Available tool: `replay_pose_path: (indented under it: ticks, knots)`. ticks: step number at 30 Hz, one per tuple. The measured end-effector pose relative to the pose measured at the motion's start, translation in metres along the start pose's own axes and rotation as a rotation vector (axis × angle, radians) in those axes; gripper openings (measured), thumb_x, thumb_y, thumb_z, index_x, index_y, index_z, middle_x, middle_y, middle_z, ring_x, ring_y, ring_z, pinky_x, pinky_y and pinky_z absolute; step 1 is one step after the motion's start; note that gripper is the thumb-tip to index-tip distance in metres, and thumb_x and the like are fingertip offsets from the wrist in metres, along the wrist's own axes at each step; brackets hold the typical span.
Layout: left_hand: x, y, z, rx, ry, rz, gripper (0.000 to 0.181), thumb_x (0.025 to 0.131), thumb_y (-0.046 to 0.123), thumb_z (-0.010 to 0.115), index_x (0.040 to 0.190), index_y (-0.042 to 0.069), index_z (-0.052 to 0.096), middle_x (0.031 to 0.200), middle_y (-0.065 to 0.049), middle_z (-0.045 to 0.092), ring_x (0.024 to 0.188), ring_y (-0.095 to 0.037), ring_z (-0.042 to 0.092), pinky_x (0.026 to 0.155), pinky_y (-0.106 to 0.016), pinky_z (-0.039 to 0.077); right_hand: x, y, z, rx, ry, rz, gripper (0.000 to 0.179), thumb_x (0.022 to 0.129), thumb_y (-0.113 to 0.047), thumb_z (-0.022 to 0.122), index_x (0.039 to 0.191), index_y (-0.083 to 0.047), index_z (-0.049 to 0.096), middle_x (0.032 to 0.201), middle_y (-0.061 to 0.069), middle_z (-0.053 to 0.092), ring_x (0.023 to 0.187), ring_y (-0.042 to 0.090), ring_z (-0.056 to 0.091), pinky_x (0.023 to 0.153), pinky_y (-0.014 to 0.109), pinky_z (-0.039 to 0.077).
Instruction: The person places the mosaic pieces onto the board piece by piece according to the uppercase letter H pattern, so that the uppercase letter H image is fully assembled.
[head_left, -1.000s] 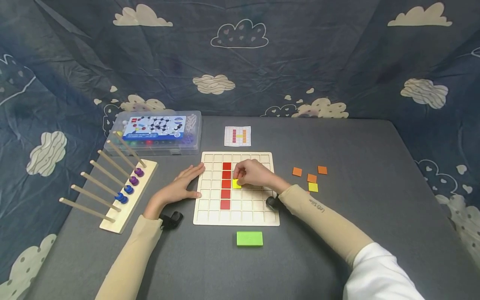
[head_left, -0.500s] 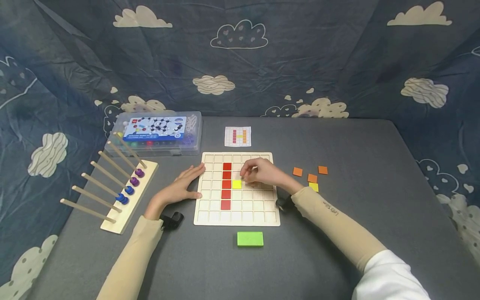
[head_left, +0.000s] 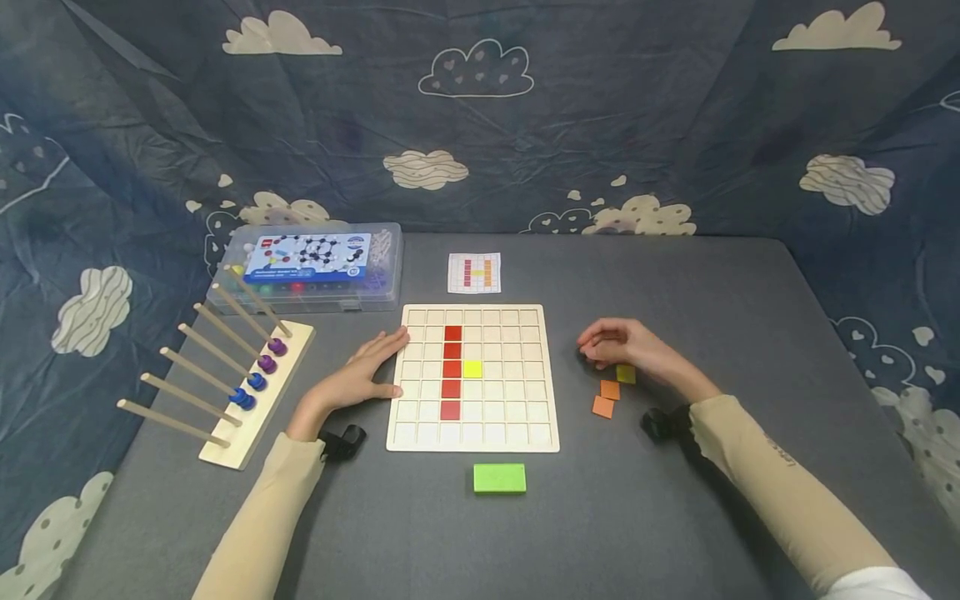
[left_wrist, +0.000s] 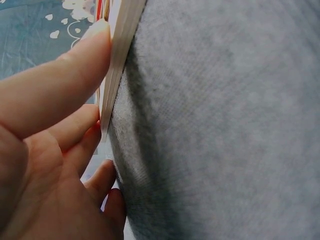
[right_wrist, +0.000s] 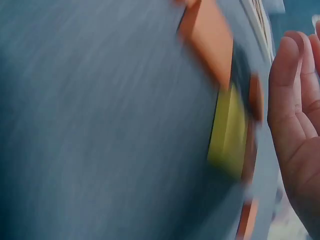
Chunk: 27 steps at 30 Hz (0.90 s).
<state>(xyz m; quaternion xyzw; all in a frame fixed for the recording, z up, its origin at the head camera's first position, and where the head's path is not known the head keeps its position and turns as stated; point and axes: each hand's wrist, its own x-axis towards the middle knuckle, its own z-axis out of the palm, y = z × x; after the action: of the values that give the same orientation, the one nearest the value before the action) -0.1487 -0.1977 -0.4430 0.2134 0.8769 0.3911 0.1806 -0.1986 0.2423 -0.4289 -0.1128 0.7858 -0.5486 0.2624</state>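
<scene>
My left hand (head_left: 362, 371) rests with fingers spread against the left edge of a pale wooden grid board (head_left: 517, 435). In the left wrist view its thumb (left_wrist: 75, 75) touches the rim. A column of red square tiles (head_left: 452, 367) lies on the board, with one yellow tile (head_left: 472, 369) just right of it. Off the board's right side, my right hand (head_left: 630, 343) hovers over loose tiles, fingers loosely bent and holding nothing. Beneath and beside it lie a second yellow tile (right_wrist: 228, 132) and several orange tiles (head_left: 603, 407), some hidden by the hand in the head view.
Behind the board lies a small pattern card (head_left: 474, 273). At left stand a peg rack (head_left: 238, 440) with blue and purple beads and a clear plastic kit box (head_left: 322, 265). A green block (head_left: 499, 478) sits in front of the board.
My right hand has let go of the yellow tile on the board and moved right, over the loose tiles. My left hand has stayed at the board's edge.
</scene>
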Motion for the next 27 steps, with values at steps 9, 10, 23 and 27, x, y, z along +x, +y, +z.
replay_pose_path:
  ticks: [9,10,23,27]
  knots:
    - [-0.001,0.000,0.000,0.003,0.002,-0.003,0.084,0.086,0.017,0.071,0.151,0.000,0.021,0.158,-0.018,0.011,0.143,-0.040,-0.002,0.108,-0.063,0.000,-0.040,0.026,-0.038,0.020,0.144,0.003,0.041,0.092,-0.017,0.065,0.118,0.012,0.054,0.105,0.008,0.068,0.089,0.012,0.065,0.075,0.031,0.054]
    - [-0.001,-0.001,0.000,0.002,0.002,-0.003,0.084,0.086,0.017,0.071,0.151,0.000,0.021,0.158,-0.018,0.011,0.143,-0.040,-0.002,0.108,-0.063,0.000,-0.043,0.028,-0.040,0.016,0.156,0.003,0.041,0.092,-0.017,0.066,0.118,0.012,0.054,0.106,0.006,0.068,0.089,0.011,0.065,0.075,0.030,0.054]
    - [0.000,-0.002,0.000,0.000,0.000,-0.003,0.084,0.086,0.017,0.071,0.151,0.001,0.020,0.158,-0.017,0.011,0.143,-0.040,-0.002,0.107,-0.064,0.000,-0.053,0.030,-0.034,-0.215,0.154,-0.026,0.032,0.091,-0.011,0.066,0.116,0.008,0.059,0.110,0.021,0.063,0.089,0.012,0.061,0.070,0.027,0.051]
    - [0.000,-0.001,0.000,-0.004,-0.001,0.000,0.084,0.086,0.017,0.071,0.151,0.001,0.020,0.158,-0.017,0.011,0.143,-0.040,-0.002,0.107,-0.064,0.000,-0.049,0.028,-0.032,-0.276,0.162,-0.037,0.030,0.088,-0.007,0.068,0.115,0.006,0.060,0.110,0.020,0.063,0.093,0.019,0.060,0.072,0.025,0.050]
